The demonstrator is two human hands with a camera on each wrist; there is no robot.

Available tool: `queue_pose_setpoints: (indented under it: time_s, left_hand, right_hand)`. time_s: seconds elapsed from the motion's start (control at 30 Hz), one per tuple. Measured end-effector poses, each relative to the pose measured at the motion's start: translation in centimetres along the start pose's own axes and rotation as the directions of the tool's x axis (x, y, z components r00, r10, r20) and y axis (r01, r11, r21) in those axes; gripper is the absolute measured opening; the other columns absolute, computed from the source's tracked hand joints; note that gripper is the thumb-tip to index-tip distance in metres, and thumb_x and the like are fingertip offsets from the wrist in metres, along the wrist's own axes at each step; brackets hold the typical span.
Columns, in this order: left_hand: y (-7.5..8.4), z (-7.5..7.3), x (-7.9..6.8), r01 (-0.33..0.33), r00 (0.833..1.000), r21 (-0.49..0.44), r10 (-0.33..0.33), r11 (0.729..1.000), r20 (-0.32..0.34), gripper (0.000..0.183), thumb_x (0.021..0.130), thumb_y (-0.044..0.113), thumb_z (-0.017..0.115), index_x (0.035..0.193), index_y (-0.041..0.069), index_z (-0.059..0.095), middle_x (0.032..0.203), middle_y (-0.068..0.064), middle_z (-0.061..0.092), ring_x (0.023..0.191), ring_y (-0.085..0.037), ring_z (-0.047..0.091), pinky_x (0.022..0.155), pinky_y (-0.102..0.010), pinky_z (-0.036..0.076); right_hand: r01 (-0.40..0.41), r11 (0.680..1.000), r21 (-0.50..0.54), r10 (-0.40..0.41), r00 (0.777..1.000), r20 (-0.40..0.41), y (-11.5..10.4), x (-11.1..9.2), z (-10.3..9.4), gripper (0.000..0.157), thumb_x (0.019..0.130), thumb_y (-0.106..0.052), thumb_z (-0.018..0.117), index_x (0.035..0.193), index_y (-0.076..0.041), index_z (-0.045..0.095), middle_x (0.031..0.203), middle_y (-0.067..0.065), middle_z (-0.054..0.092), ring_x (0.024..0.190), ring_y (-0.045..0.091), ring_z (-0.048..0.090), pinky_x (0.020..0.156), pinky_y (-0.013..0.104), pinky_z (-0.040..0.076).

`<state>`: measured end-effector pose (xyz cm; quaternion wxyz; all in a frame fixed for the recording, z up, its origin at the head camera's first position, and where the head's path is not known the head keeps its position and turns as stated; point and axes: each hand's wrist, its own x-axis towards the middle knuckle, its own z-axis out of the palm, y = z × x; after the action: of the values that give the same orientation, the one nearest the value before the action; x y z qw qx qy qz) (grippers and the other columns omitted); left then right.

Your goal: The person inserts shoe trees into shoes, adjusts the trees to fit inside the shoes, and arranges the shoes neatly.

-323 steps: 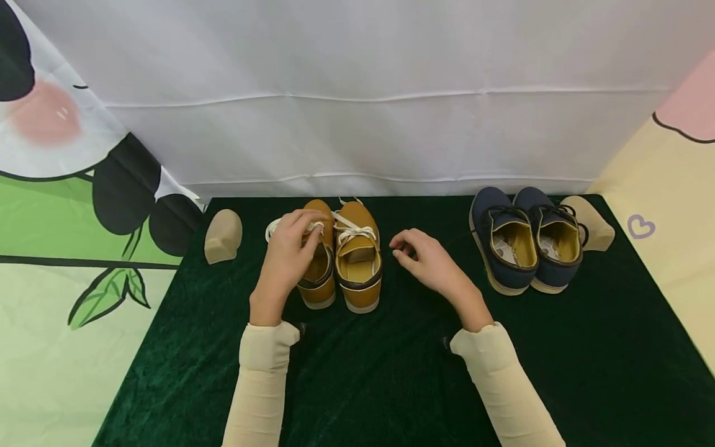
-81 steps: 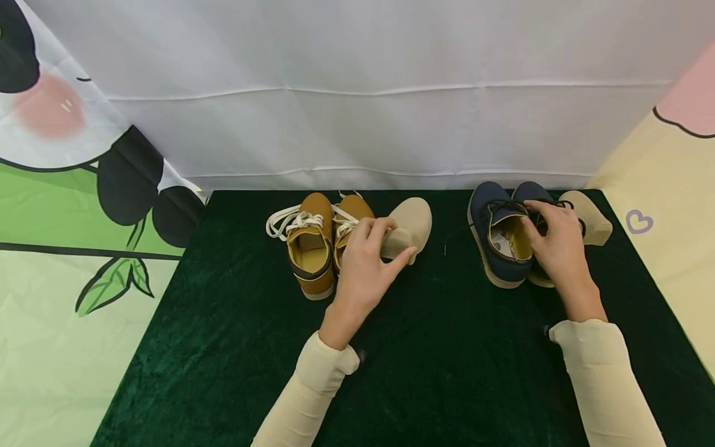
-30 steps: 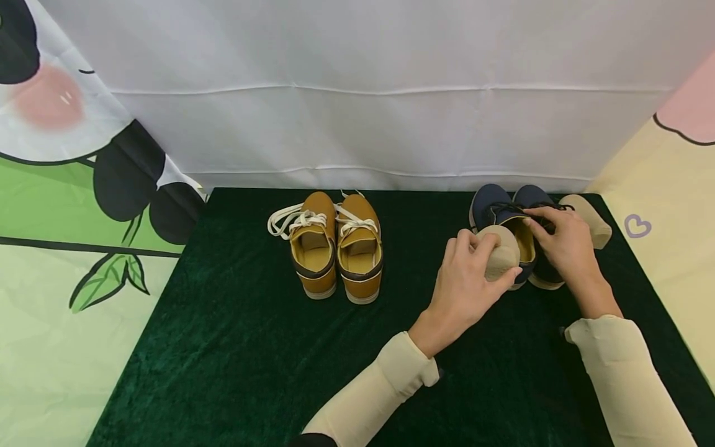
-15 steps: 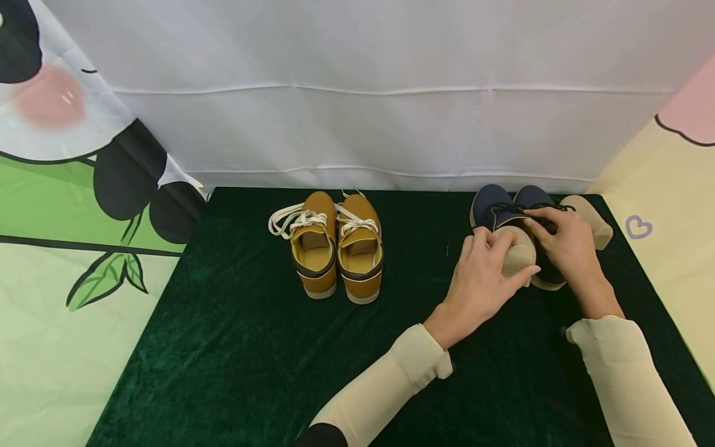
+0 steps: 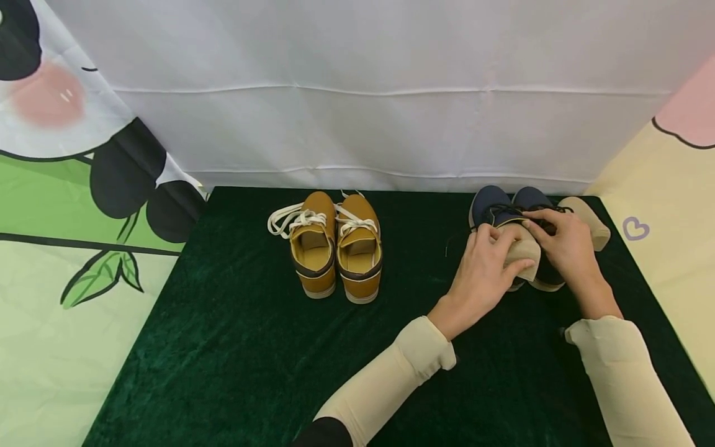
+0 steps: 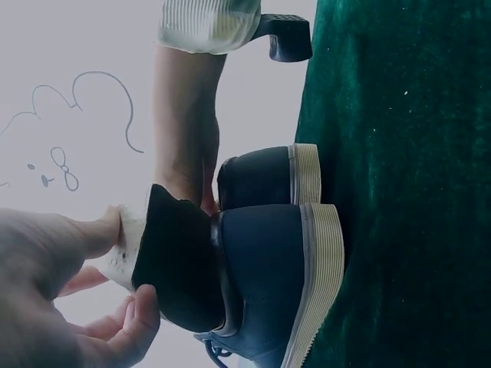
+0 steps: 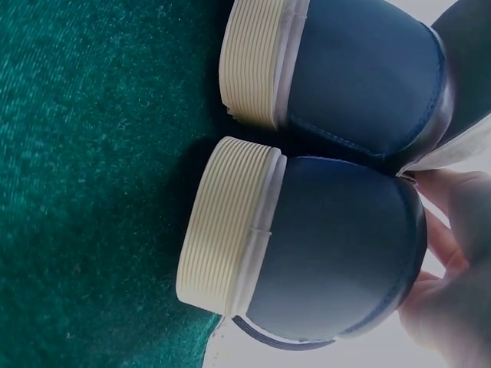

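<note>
My left hand (image 5: 483,273) grips a beige shoe form (image 5: 527,254) between thumb and fingers. Its front end goes into the opening of the left navy shoe (image 5: 487,202); its blunt heel end sticks out. In the left wrist view the dark underside of the form (image 6: 184,261) leans against the shoe's collar. My right hand (image 5: 566,245) pinches the left navy shoe near its tongue and laces, reaching across the right navy shoe (image 5: 526,197). From the right wrist, the heel of the right navy shoe (image 7: 337,238) is close, with fingertips at its collar.
A second beige shoe form (image 5: 586,220) lies right of the navy shoes. Two tan shoes (image 5: 360,267) with white laces (image 5: 285,220) stand side by side at centre left. Dark green cloth (image 5: 251,360) covers the table, with a white curtain (image 5: 363,136) behind.
The left hand has carried the form from the far left past the tan shoes to the navy ones. Over the last second it has shifted slightly right, and the form's toe has entered the shoe.
</note>
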<state>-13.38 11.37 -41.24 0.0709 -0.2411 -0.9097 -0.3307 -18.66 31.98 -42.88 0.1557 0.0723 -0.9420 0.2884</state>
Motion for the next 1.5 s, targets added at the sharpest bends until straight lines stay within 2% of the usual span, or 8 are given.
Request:
queue_pose_setpoints:
  time_s: [0.3,0.43,0.53,0.73,0.87,1.1,1.3,1.5]
  left_hand:
    - [0.3,-0.1,0.7,-0.038,0.999,0.091,0.034,0.995,0.041,0.043,0.106,0.049,0.055,0.144,0.029,0.059,0.136,-0.001,0.055,0.115,-0.013,0.054,0.09,-0.02,0.048]
    - [0.5,-0.2,0.9,-0.003,0.998,0.144,-0.007,0.99,0.068,0.044,0.105,0.054,0.054,0.144,0.033,0.057,0.135,0.003,0.055,0.116,-0.011,0.051,0.082,-0.021,0.051]
    - [0.7,-0.1,1.1,0.016,0.995,0.186,-0.033,0.982,0.089,0.045,0.104,0.057,0.054,0.143,0.036,0.056,0.135,0.006,0.054,0.116,-0.01,0.05,0.08,-0.021,0.052]
    - [1.0,0.2,1.5,-0.017,0.997,0.307,-0.007,0.952,0.076,0.045,0.102,0.063,0.053,0.139,0.039,0.057,0.128,0.009,0.056,0.111,-0.01,0.05,0.091,-0.026,0.047]
    - [1.0,0.5,1.7,-0.015,0.998,0.348,-0.006,0.937,0.058,0.046,0.1,0.066,0.053,0.139,0.041,0.056,0.126,0.01,0.056,0.118,-0.013,0.048,0.096,-0.031,0.043]
    - [0.9,1.0,2.1,0.022,0.998,0.335,-0.043,0.942,0.054,0.05,0.099,0.068,0.053,0.143,0.043,0.053,0.134,0.007,0.051,0.132,-0.018,0.041,0.108,-0.038,0.041]
    - [1.0,1.1,2.5,0.037,0.994,0.284,-0.066,0.958,0.093,0.055,0.101,0.066,0.051,0.15,0.043,0.045,0.138,0.006,0.048,0.138,-0.018,0.041,0.112,-0.039,0.044]
    - [1.0,1.1,2.8,0.042,0.989,0.256,-0.077,0.966,0.129,0.054,0.104,0.063,0.047,0.152,0.04,0.041,0.133,0.005,0.052,0.119,-0.015,0.056,0.098,-0.033,0.053]
  right_hand:
    - [-0.033,0.999,-0.007,0.033,0.999,0.036,0.2,0.2,-0.7,0.028,0.103,-0.024,0.068,0.123,-0.006,0.075,0.103,0.025,0.073,0.083,0.028,0.055,0.063,0.024,0.036]
    - [-0.04,0.999,-0.019,0.041,0.997,0.06,0.3,0.3,-0.9,0.029,0.104,-0.025,0.067,0.123,-0.004,0.074,0.107,0.027,0.072,0.089,0.034,0.061,0.063,0.019,0.038]
    - [-0.043,0.999,-0.023,0.045,0.996,0.076,0.3,0.3,-1.1,0.03,0.104,-0.026,0.067,0.123,-0.004,0.074,0.108,0.027,0.071,0.092,0.038,0.063,0.064,0.018,0.04]
    - [-0.042,0.998,-0.053,0.046,0.995,0.083,0.4,0.5,-1.3,0.029,0.103,-0.026,0.067,0.122,-0.005,0.075,0.104,0.026,0.07,0.089,0.036,0.062,0.063,0.024,0.041]
    - [-0.039,0.998,-0.056,0.044,0.995,0.088,0.6,0.6,-1.3,0.028,0.103,-0.026,0.067,0.121,-0.005,0.075,0.102,0.026,0.07,0.087,0.034,0.06,0.063,0.026,0.041]
    - [-0.049,0.999,-0.015,0.051,0.993,0.108,0.7,0.5,-1.0,0.029,0.104,-0.027,0.067,0.121,-0.004,0.075,0.103,0.024,0.07,0.087,0.03,0.057,0.062,0.023,0.041]
    - [-0.059,0.998,-0.006,0.059,0.992,0.113,0.7,0.4,-1.2,0.03,0.104,-0.027,0.066,0.121,-0.004,0.074,0.108,0.025,0.071,0.089,0.029,0.053,0.066,0.026,0.039]
    - [-0.059,0.998,0.019,0.056,0.991,0.121,0.8,0.5,-1.2,0.029,0.104,-0.028,0.065,0.121,-0.005,0.074,0.111,0.025,0.07,0.092,0.028,0.051,0.072,0.029,0.038]
